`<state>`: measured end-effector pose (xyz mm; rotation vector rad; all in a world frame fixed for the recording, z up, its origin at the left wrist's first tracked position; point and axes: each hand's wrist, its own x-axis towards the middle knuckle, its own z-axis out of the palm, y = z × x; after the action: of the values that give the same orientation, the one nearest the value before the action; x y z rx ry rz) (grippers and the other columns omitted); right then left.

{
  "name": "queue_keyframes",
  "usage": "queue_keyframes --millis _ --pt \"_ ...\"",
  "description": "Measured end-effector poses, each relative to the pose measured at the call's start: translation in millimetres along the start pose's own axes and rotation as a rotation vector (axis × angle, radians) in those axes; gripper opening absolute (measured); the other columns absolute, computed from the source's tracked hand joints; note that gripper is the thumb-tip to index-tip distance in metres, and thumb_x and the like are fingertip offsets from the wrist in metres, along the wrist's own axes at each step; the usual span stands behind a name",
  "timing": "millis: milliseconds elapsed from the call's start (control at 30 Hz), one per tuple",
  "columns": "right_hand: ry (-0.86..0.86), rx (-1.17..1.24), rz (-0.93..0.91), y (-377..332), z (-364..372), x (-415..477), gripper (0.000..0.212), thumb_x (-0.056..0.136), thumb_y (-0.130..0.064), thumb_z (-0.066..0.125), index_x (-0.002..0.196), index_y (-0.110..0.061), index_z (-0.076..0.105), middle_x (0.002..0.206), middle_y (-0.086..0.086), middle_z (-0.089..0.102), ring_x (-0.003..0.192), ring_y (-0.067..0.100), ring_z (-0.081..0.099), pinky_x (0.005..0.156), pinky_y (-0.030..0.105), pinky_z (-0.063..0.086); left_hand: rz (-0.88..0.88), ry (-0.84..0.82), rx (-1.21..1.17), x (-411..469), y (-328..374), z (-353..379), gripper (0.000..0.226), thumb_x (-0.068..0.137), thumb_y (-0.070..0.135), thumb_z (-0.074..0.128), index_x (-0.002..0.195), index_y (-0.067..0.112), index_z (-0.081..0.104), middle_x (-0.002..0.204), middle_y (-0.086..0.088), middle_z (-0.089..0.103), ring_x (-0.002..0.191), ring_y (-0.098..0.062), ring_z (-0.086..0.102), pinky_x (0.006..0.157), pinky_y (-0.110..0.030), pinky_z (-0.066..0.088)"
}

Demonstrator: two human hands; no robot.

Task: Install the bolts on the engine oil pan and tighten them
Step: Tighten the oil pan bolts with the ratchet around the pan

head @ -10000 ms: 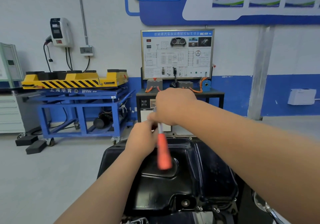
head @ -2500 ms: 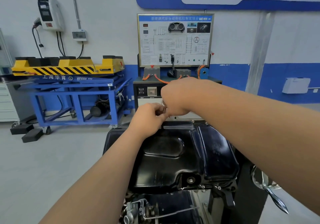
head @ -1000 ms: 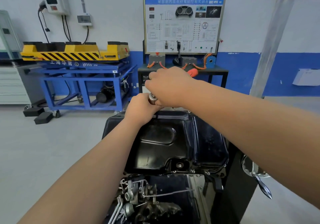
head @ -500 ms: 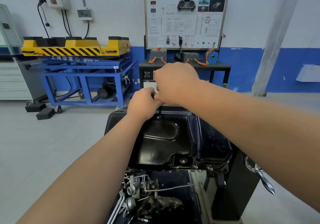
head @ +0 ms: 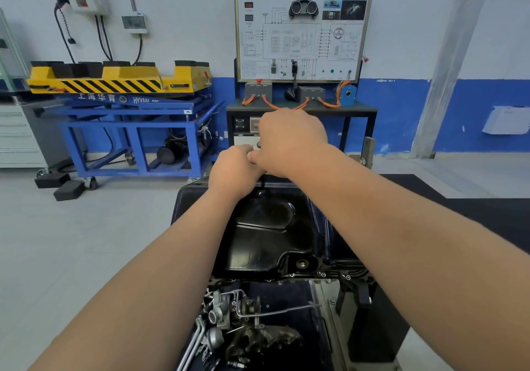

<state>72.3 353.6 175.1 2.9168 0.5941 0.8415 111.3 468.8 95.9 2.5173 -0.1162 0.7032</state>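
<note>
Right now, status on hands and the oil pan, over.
Right hand curled over a small metal tool at far edge of oil pan. Left hand fisted beside it, grip hidden. Near-edge bolts in place. No obstruction seen.

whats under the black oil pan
Below the oil pan, at its near edge, sit exposed engine parts: metal pipes and fittings. Whatever lies directly beneath is covered by the pan itself.

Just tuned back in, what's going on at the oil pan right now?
A person is working at the far edge of the black oil pan. The left hand and right hand are curled together around a small metal tool, mostly hidden between them. Bolts already sit along the pan's near flange.
</note>
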Motion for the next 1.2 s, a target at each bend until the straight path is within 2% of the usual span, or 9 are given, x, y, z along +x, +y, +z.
queue_keyframes --millis 100,200,333,433,500,567,700,867,1200 --pt "-0.006 0.004 -0.032 6 2 0 0.040 0.085 -0.042 0.059 0.062 -0.019 0.035 0.064 -0.002 0.041 0.053 0.016 0.037 0.044 0.027 0.023 -0.015 0.014 -0.066 -2 0 0 0.027 0.079 0.026 0.051 0.058 0.015 0.037 0.055 0.001 0.044 0.051 -0.014 0.036 0.045 -0.026 0.025" --pt "-0.003 -0.096 -0.162 14 -4 2 0.035 0.086 -0.045 0.059 0.070 -0.018 0.044 0.064 -0.002 0.040 0.053 0.015 0.037 0.044 0.028 0.022 0.011 0.054 -0.134 -2 2 1 0.037 0.079 0.034 0.060 0.053 0.020 0.038 0.051 0.005 0.045 0.050 -0.013 0.039 0.046 -0.026 0.026" --pt "0.086 -0.148 -0.221 28 -29 11 0.043 0.084 -0.049 0.057 0.063 -0.021 0.033 0.065 -0.002 0.039 0.052 0.015 0.035 0.045 0.026 0.020 0.111 0.188 -0.119 7 20 -5 0.047 0.082 0.030 0.063 0.048 0.027 0.031 0.042 0.009 0.037 0.044 -0.007 0.036 0.044 -0.026 0.020" --pt "0.130 -0.161 -0.223 41 -41 15 0.043 0.082 -0.050 0.056 0.062 -0.021 0.032 0.063 -0.002 0.039 0.052 0.015 0.036 0.045 0.025 0.022 0.148 0.166 -0.154 20 37 -5 0.041 0.083 0.033 0.066 0.050 0.025 0.044 0.046 0.009 0.041 0.048 -0.010 0.040 0.047 -0.028 0.023" --pt "0.127 -0.167 -0.198 50 -40 15 0.044 0.082 -0.050 0.057 0.061 -0.021 0.032 0.062 -0.002 0.039 0.051 0.015 0.035 0.045 0.025 0.022 0.160 0.096 -0.176 23 43 2 0.027 0.085 0.035 0.066 0.064 0.019 0.061 0.055 0.005 0.054 0.057 -0.015 0.050 0.052 -0.032 0.034" --pt "0.110 -0.164 -0.156 60 -33 17 0.043 0.085 -0.047 0.057 0.061 -0.020 0.032 0.062 -0.002 0.039 0.051 0.014 0.036 0.046 0.025 0.021 0.162 0.055 -0.216 22 44 12 0.014 0.086 0.031 0.066 0.085 0.017 0.070 0.071 0.001 0.066 0.071 -0.018 0.060 0.064 -0.035 0.047" --pt "0.053 -0.119 -0.090 75 -21 20 0.045 0.084 -0.049 0.058 0.059 -0.022 0.032 0.062 -0.003 0.036 0.051 0.014 0.033 0.046 0.026 0.022 0.151 0.110 -0.202 20 38 27 0.015 0.085 0.030 0.069 0.089 0.016 0.070 0.072 0.001 0.066 0.071 -0.017 0.060 0.070 -0.032 0.047" --pt "0.061 -0.108 -0.100 74 -18 22 0.045 0.084 -0.049 0.059 0.059 -0.022 0.032 0.062 -0.002 0.037 0.051 0.015 0.034 0.046 0.026 0.020 0.157 0.114 -0.226 24 38 29 0.014 0.084 0.028 0.070 0.081 0.015 0.067 0.065 0.006 0.060 0.065 -0.014 0.055 0.060 -0.023 0.039" --pt "0.053 -0.132 -0.091 67 -24 17 0.043 0.087 -0.045 0.058 0.060 -0.020 0.035 0.063 -0.002 0.039 0.052 0.016 0.037 0.046 0.027 0.021 0.203 0.117 -0.241 19 40 28 0.010 0.086 0.026 0.069 0.093 0.018 0.069 0.074 0.002 0.064 0.070 -0.015 0.057 0.066 -0.028 0.046"
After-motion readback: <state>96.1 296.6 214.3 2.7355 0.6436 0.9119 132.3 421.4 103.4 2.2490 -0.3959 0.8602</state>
